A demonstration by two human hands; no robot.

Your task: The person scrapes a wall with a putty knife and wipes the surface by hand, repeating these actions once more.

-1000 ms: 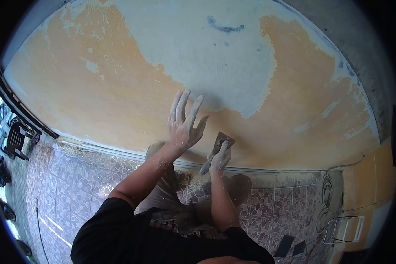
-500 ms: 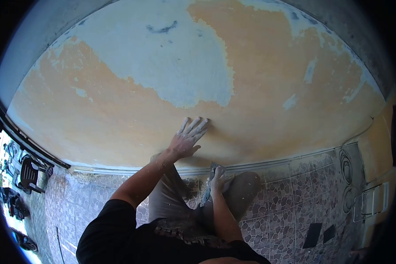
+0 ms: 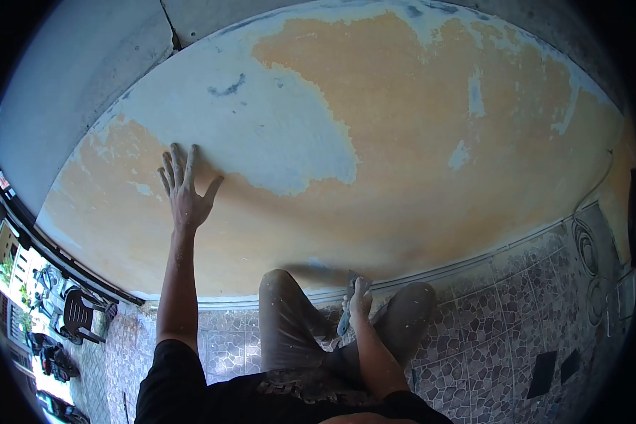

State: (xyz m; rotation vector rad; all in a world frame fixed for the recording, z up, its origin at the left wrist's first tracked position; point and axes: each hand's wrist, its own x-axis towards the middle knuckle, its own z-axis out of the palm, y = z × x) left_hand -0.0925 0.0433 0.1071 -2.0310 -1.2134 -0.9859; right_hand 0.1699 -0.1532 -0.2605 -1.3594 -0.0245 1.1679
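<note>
My left hand [image 3: 188,191] lies spread against the wall [image 3: 417,205], fingers apart and pointing up, with nothing in it. Its fingers look dusted with pale powder. Around them, peach paint borders a large pale patch [image 3: 290,134] with ragged edges. Low down between my knees, my right hand [image 3: 361,300] is wrapped round a putty knife [image 3: 344,325]. The bluish handle sticks out below the fist, and the grey blade points up towards the foot of the wall. Dust also coats the right fingers.
My bent knees [image 3: 279,290] are close to the wall. A stone-patterned tile floor [image 3: 473,332] runs along it, with dark flat pieces [image 3: 542,374] at right. Coiled cable [image 3: 585,247] hangs in the right corner. A dark plastic chair [image 3: 80,314] and motorbikes [image 3: 53,357] stand at left.
My left hand has moved up and left across the wall, the arm now stretched out. My right hand keeps its grip on the putty knife near my knees. The view has swung left.
</note>
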